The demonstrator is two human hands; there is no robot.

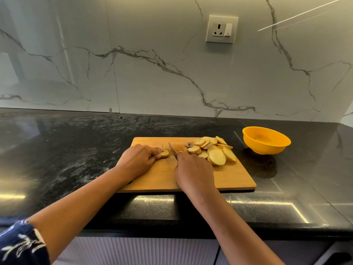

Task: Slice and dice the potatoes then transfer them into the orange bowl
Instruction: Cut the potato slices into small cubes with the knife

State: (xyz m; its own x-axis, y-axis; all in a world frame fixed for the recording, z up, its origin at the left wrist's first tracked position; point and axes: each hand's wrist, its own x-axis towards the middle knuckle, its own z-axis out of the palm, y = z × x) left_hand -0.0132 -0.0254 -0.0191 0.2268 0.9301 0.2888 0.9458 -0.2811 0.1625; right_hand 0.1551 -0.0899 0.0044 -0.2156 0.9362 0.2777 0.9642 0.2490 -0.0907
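Observation:
A wooden cutting board lies on the black counter. My left hand grips a small potato end piece on the board's left part. My right hand holds a knife, its blade pointing away, just right of that piece. A heap of round potato slices lies on the board's far right part. The orange bowl stands right of the board with nothing visible inside.
The black stone counter stretches left and right of the board. Behind it rises a marble wall with a socket. The counter's front edge runs below my forearms.

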